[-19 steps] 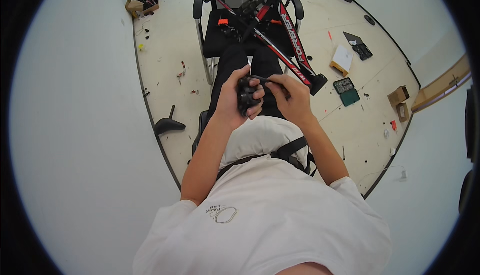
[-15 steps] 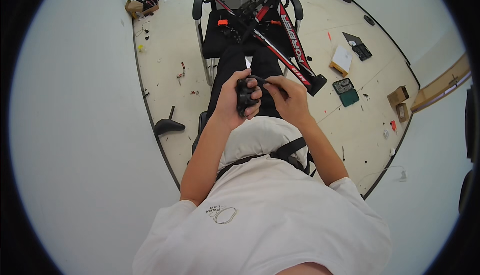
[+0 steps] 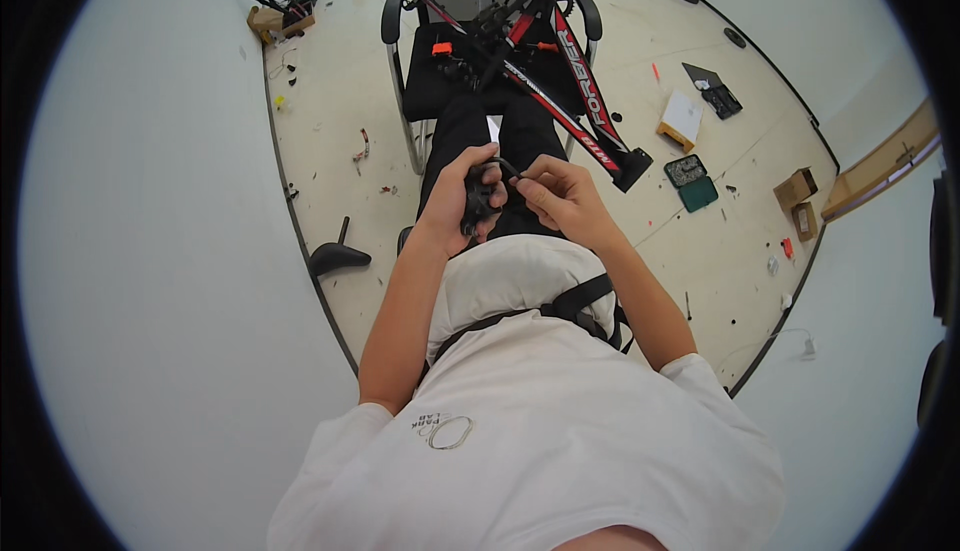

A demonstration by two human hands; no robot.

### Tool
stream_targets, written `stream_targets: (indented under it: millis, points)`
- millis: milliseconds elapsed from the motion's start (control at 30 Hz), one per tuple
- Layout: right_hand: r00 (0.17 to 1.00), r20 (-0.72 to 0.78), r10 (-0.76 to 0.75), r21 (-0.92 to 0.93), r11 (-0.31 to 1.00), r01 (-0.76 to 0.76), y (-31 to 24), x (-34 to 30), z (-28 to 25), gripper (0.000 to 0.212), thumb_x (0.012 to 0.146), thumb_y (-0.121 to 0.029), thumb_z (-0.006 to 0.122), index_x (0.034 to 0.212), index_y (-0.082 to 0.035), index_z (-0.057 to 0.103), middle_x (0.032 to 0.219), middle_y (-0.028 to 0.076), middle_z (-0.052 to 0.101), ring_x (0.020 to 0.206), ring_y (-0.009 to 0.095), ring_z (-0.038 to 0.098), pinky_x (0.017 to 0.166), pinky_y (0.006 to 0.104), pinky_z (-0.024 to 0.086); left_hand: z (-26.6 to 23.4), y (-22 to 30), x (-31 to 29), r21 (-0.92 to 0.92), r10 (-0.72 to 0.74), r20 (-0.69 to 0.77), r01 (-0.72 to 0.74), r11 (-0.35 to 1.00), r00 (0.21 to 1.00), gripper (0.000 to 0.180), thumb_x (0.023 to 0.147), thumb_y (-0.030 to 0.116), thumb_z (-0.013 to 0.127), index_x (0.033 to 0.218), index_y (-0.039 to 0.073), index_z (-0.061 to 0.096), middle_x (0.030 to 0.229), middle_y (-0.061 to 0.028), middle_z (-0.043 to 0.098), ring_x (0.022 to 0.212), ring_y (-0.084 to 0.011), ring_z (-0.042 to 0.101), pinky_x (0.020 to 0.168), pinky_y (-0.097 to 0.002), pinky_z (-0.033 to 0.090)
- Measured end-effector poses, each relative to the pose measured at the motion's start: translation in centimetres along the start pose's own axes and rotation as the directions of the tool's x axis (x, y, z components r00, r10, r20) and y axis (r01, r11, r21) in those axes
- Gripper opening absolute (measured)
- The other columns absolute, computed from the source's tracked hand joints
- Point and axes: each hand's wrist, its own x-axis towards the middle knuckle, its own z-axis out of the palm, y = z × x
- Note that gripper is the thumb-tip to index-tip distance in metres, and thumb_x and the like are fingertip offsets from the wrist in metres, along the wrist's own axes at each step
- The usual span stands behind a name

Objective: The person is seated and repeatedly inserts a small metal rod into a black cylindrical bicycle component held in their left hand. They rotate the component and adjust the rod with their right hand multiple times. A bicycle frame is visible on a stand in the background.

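Observation:
Over my lap, my left hand (image 3: 456,203) is wrapped round a lumpy black bicycle part (image 3: 479,203); its exact kind is unclear, as fingers cover much of it. A thin, bent dark piece (image 3: 508,167) runs from the top of that part to my right hand (image 3: 568,199). The thumb and fingertips of the right hand are closed on its end. Whether it is a cable or a hex key, I cannot tell. Beyond my knees, a black and red bicycle frame (image 3: 588,86) lies across the black chair (image 3: 425,89).
Small parts and an orange object (image 3: 441,50) lie on the chair seat. A bicycle saddle (image 3: 340,257) rests on the floor at left. To the right are a green tool case (image 3: 699,195), a white box (image 3: 681,116), a black case (image 3: 722,101) and cardboard boxes (image 3: 797,189).
Both hands have moved slightly left, the left one further. More of the thin bent piece shows between them. The right fingers have shifted along with it.

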Motion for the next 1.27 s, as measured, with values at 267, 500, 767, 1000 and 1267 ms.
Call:
stream_targets:
  millis: [267,500,767,1000,1267]
  points:
    - [0.991,0.123,-0.051,-0.393,0.915,0.096,0.1,-0.5,-1.0,0.012,0.092,-0.009,0.066,0.089,0.002,0.061,0.064,-0.001,0.054,0.058,0.002,0.041,0.051,0.0228,0.033,0.1,-0.3,0.1,0.166,-0.062,0.023,0.058,0.984,0.998,0.038,0.088,0.045,0.058,0.07,0.013,0.048,0.057,-0.0042,0.054,0.029,-0.0134,0.041,0.026,-0.025,0.032]
    - [0.982,0.126,-0.141,-0.463,0.867,0.184,-1.5,-0.8,-0.3,0.011,0.094,-0.01,0.061,0.096,0.001,0.062,0.062,0.004,0.052,0.056,0.009,0.04,0.052,0.026,0.035,-0.2,0.5,-0.2,0.206,0.021,0.069,-0.035,0.978,0.997,0.039,0.091,0.046,0.054,0.072,0.012,0.05,0.056,-0.0056,0.053,0.03,-0.0135,0.041,0.027,-0.0238,0.033]
    - [0.994,0.097,-0.044,-0.248,0.966,0.066,-1.8,-1.2,0.3,0.02,0.098,-0.015,0.055,0.096,0.003,0.064,0.062,-0.002,0.05,0.055,0.006,0.04,0.05,0.0231,0.034,-0.4,0.3,-0.1,0.096,0.035,0.105,-0.046,0.994,0.994,0.043,0.092,0.047,0.049,0.069,0.011,0.045,0.055,-0.0069,0.052,0.029,-0.0152,0.039,0.026,-0.0249,0.032]
    - [0.97,0.185,0.16,0.155,0.969,-0.19,-0.8,-0.9,-0.8,0.021,0.099,-0.015,0.054,0.093,0.001,0.065,0.061,-0.005,0.044,0.052,0.001,0.033,0.045,0.02,0.024,-0.2,0.5,-0.3,0.128,-0.021,0.09,0.01,0.992,0.996,0.04,0.09,0.045,0.05,0.067,0.013,0.044,0.055,-0.0058,0.051,0.03,-0.0143,0.038,0.026,-0.0248,0.03]
    - [0.993,0.107,-0.058,-0.278,0.957,0.086,0.0,-0.3,-1.6,0.02,0.097,-0.015,0.056,0.1,0.001,0.067,0.08,0.0,0.064,0.07,0.007,0.052,0.064,0.0229,0.044,-0.1,-0.5,0.7,-0.045,-0.12,0.172,0.129,0.991,0.978,0.039,0.089,0.044,0.05,0.065,0.014,0.044,0.054,-0.0026,0.047,0.031,-0.0132,0.035,0.026,-0.0244,0.027]
